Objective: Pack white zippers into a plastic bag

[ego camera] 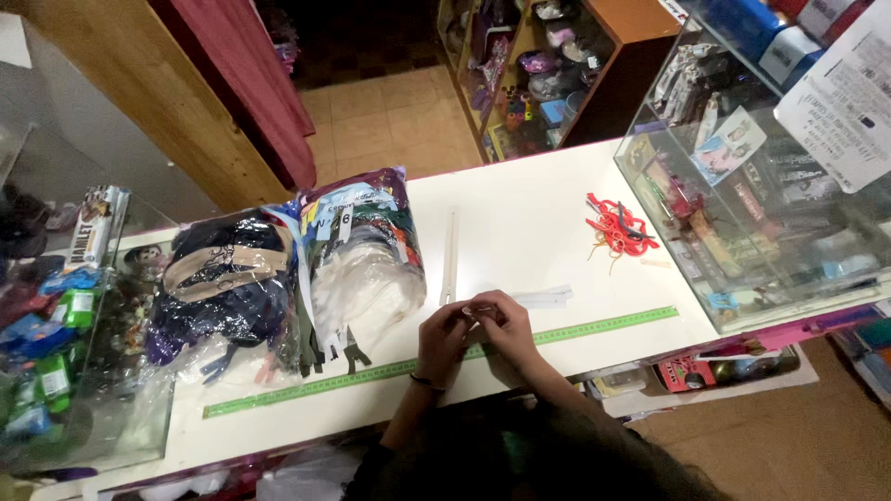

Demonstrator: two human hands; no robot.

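Note:
My left hand [442, 338] and my right hand [502, 327] meet over the white counter [520, 223], fingertips pinched together on one end of a white zipper [543, 297] that trails off to the right. A second white zipper [450, 255] lies straight on the counter just beyond my hands. Under my hands a green measuring tape [613, 325] is fixed along the counter's front edge. A dark band circles my left wrist.
Clear plastic bags of zippers, one mixed-colour [362, 255] and one dark [223, 283], lie at the left. A tangle of red cord [617, 227] lies at the right, beside a glass display case [761, 186]. Another glass case [65, 325] stands far left.

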